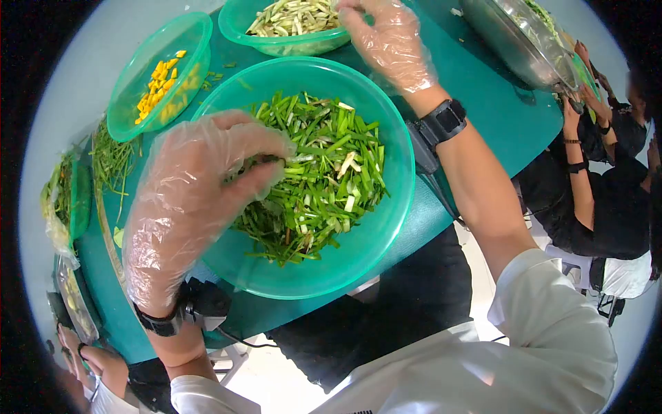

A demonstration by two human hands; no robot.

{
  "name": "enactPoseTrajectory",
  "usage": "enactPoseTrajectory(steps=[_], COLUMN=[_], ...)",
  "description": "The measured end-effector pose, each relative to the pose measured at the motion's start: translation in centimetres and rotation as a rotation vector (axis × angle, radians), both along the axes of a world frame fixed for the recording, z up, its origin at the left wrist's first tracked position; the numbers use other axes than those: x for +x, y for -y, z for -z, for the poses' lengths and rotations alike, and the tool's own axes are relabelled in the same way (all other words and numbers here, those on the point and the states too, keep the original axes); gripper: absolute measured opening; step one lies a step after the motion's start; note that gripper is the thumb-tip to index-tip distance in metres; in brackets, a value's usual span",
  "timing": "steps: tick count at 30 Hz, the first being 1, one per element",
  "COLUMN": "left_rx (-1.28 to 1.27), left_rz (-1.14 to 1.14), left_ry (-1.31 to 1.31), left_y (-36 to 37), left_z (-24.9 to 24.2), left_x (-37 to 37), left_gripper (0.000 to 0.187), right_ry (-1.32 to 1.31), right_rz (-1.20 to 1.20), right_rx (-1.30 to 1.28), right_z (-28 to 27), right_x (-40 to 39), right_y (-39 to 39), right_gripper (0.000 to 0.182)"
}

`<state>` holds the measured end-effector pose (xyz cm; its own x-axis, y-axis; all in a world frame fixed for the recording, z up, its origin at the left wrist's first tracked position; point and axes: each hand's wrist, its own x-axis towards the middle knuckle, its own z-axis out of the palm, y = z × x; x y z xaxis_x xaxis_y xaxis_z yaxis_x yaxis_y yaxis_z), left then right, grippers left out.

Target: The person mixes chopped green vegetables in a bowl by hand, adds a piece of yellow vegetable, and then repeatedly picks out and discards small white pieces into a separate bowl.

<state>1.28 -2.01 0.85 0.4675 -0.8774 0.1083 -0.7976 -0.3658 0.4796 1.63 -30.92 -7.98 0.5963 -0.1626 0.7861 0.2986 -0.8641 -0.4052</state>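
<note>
A large green plastic bowl [310,284] holds a heap of chopped chives [324,179], mostly green with a few white pieces. My left hand [193,179], in a clear plastic glove, hangs over the bowl's left side, its fingers and thumb curled together in a pinch with chive bits at the tips. Also gloved, my right hand [394,48] is at the right end of a smaller green bowl [303,48]. Pale chopped stems [296,17] fill that bowl. The right fingers are bent in toward the thumb above its rim; what they hold I cannot make out.
An oval green bowl [121,124] with yellow chopped pieces [157,86] stands at upper left, near loose green stalks [110,162]. A steel basin [514,45] is at upper right. Other people's arms [580,159] show at the right and lower left of the green table [496,131].
</note>
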Motion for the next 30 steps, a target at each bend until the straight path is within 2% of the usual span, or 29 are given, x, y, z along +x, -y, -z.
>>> enactPoseTrajectory(steps=[5,8,11,17,20,26,30], left_rx=[-0.077,-0.027,0.042,0.084,0.101,0.154,0.160], left_rz=[-0.084,-0.142,-0.061,-0.172,-0.167,-0.024,-0.040], left_ry=[-0.139,-0.094,0.185,0.374,0.269,0.293,0.291], left_y=[-0.3,-0.3,-1.1,-0.7,-0.2,0.2,0.2], left_z=[0.3,0.2,0.9,0.6,0.5,1.7,2.0], left_x=[0.2,0.5,1.4,0.2,-0.1,0.2,0.0], left_gripper=[0.022,0.022,0.021,0.020,0.020,0.018,0.018], right_ry=[-0.032,-0.017,-0.010,-0.004,-0.020,-0.015,-0.001], right_rz=[0.017,0.017,0.015,0.005,-0.001,-0.015,-0.005], right_rx=[0.000,-0.005,-0.001,0.026,0.029,0.045,0.019], right_z=[-0.1,-0.1,0.1,0.1,0.1,0.2,0.3], right_x=[-0.1,0.1,0.1,0.2,0.3,0.1,0.1], right_y=[-0.1,-0.1,0.0,0.0,0.0,0.0,0.1], right_gripper=[0.017,0.017,0.017,0.018,0.018,0.017,0.017])
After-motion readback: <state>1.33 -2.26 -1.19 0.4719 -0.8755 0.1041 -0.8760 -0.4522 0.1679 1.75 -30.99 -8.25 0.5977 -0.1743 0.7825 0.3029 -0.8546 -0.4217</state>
